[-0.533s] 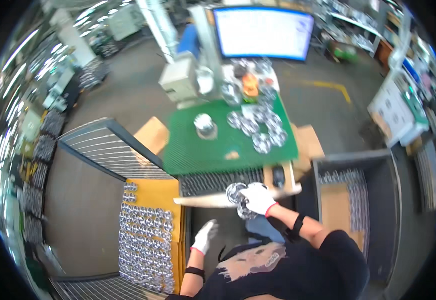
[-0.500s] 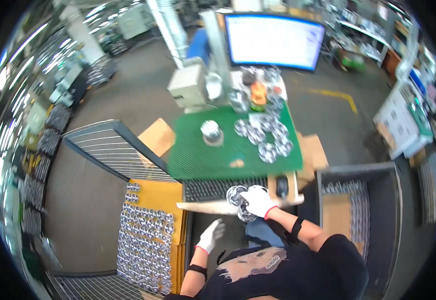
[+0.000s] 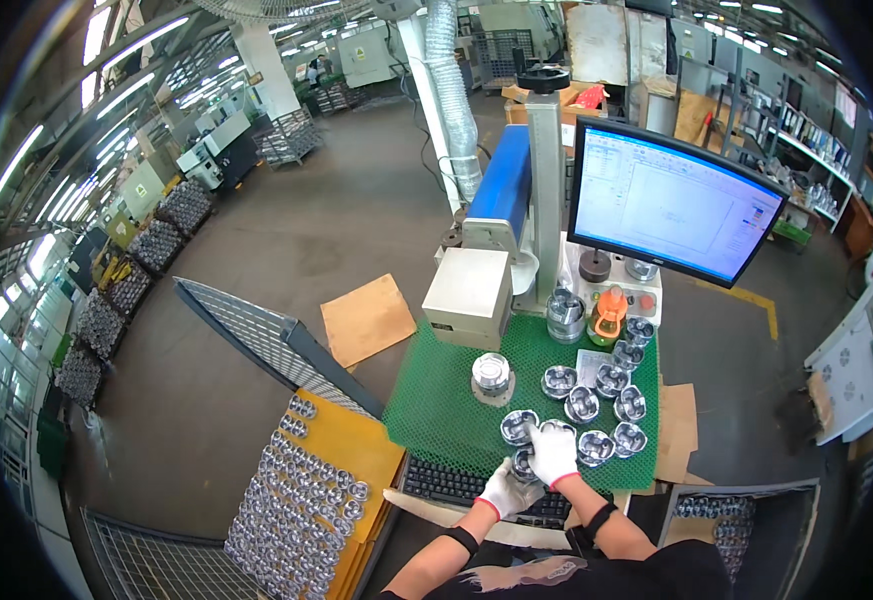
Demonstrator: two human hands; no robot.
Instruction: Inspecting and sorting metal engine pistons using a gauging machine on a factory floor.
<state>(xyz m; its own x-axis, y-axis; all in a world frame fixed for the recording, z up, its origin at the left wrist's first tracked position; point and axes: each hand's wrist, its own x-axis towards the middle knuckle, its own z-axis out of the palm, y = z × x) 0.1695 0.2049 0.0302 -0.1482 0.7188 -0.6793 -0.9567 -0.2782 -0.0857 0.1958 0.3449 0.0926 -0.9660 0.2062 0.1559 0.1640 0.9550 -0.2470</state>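
Note:
Both my hands wear white gloves and are at the near edge of the green mat (image 3: 436,400). My left hand (image 3: 509,492) closes around the near side of a silver metal piston (image 3: 523,464) at the mat's edge. My right hand (image 3: 554,456) lies over the same small cluster, its fingers bent round the pistons. At its fingertips is another piston (image 3: 518,427); a third piston (image 3: 556,428) is partly covered by the hand. Several more pistons (image 3: 582,404) stand on the mat's right half. One piston (image 3: 492,373) sits alone on a round base under the machine's boxy head (image 3: 468,290).
A keyboard (image 3: 446,480) lies below the mat. To the left, a crate holds rows of pistons (image 3: 301,510) on yellow-brown cardboard; another crate (image 3: 786,520) stands at right. A monitor (image 3: 671,200), an orange-topped bottle (image 3: 609,310) and a metal column (image 3: 546,200) stand behind.
My right hand has carried the pistons from above the keyboard's near edge onto the mat. My left hand has come up from beside my body to join it. The view has tilted upward.

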